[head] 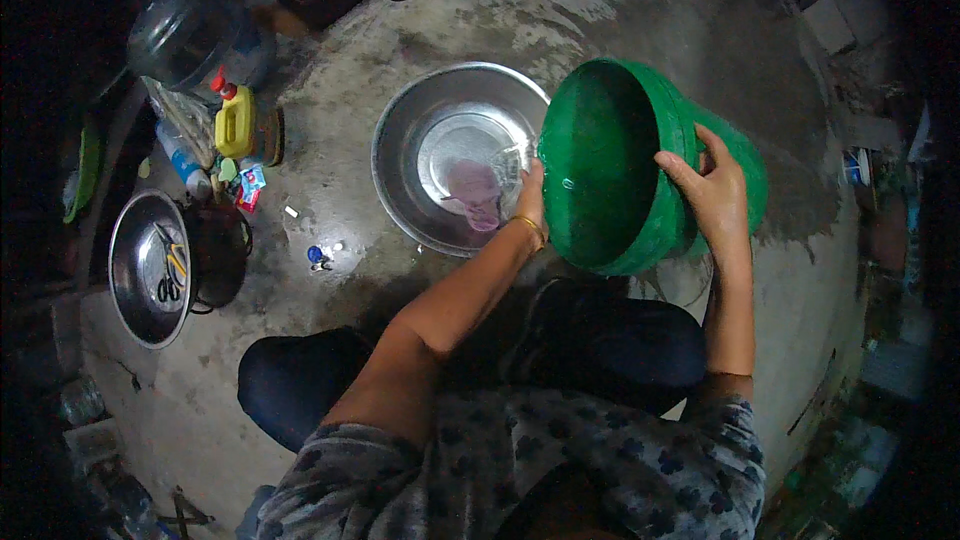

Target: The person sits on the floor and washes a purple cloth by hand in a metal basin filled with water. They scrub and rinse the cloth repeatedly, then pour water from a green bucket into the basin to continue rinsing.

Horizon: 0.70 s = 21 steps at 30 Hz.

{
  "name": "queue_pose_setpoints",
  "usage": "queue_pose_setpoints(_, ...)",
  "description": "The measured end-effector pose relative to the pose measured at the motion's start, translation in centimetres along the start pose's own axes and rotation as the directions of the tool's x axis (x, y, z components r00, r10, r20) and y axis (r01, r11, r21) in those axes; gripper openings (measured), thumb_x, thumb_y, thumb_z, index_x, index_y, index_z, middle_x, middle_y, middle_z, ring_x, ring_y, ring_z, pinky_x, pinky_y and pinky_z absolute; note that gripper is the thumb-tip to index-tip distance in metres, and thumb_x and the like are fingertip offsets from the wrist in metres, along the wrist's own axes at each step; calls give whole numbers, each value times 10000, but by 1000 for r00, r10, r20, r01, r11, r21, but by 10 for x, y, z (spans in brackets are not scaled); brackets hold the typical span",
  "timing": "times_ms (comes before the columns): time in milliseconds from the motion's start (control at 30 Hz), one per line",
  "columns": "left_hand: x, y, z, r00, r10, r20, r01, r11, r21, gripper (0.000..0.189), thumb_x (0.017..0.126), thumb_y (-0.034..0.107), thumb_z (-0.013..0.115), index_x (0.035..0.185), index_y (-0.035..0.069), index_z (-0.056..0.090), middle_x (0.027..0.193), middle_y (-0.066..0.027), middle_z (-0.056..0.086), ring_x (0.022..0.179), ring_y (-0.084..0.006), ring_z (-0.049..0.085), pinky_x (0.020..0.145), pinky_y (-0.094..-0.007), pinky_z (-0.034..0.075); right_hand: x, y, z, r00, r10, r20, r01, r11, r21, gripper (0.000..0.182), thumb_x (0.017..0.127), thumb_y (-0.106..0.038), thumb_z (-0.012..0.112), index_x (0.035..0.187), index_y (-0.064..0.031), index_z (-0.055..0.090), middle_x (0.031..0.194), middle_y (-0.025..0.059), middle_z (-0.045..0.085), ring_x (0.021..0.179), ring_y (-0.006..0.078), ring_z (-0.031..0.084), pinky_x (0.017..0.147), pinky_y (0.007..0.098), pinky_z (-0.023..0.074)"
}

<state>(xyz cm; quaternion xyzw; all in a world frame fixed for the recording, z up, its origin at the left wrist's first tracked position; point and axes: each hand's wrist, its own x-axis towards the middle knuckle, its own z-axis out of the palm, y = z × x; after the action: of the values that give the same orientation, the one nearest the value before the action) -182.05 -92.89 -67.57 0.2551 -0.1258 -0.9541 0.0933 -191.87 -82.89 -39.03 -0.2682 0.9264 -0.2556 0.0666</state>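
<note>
A green plastic bucket (604, 195) is tipped toward the left, its wet mouth beside the right rim of a stainless steel basin (397, 165). My right hand (709, 176) grips the bucket's outer side, thumb near the rim. At the lip nearest the basin is my left hand (531, 199), holding the bucket's edge; most of its fingers are hidden, and a gold-coloured bracelet circles the wrist. Inside the basin lies a pink translucent item (476, 195), its exact kind unclear. A bright glint, perhaps water, shows between bucket lip and basin.
Leftward, a second metal basin (142, 277) holds scissors (169, 285) and a yellow-handled tool (178, 261). Beyond it stand a yellow jug with a red pump (235, 124) and a large clear plastic bottle (184, 30). A blue cap (314, 253) lies on the wet concrete floor (337, 127).
</note>
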Motion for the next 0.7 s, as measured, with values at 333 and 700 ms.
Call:
queue_pose_setpoints(333, 13, 16, -3, 997, -69, 44, 71, 997, -34, 837, 891, 703, 214, 1440, 75, 293, 1441, -168, 364, 1312, -328, 362, 1072, -490, 284, 10, -13, 17, 993, -115, -25, 111, 985, -132, 781, 669, -478, 783, 1196, 48, 547, 829, 220, 638, 737, 289, 639, 669, 370, 498)
queue_pose_setpoints(700, 10, 43, 7, 996, -20, -92, 32, 991, 133, 766, 871, 698, 346, 1336, 97, 444, 1265, -174, 538, 1115, -328, 534, 958, -481, 411, 6, -54, 44, 960, -251, 121, 258, 965, -44, 774, 682, -401, 798, 1203, 88, 502, 816, 271, 637, 749, 368, 664, 650, 398, 525)
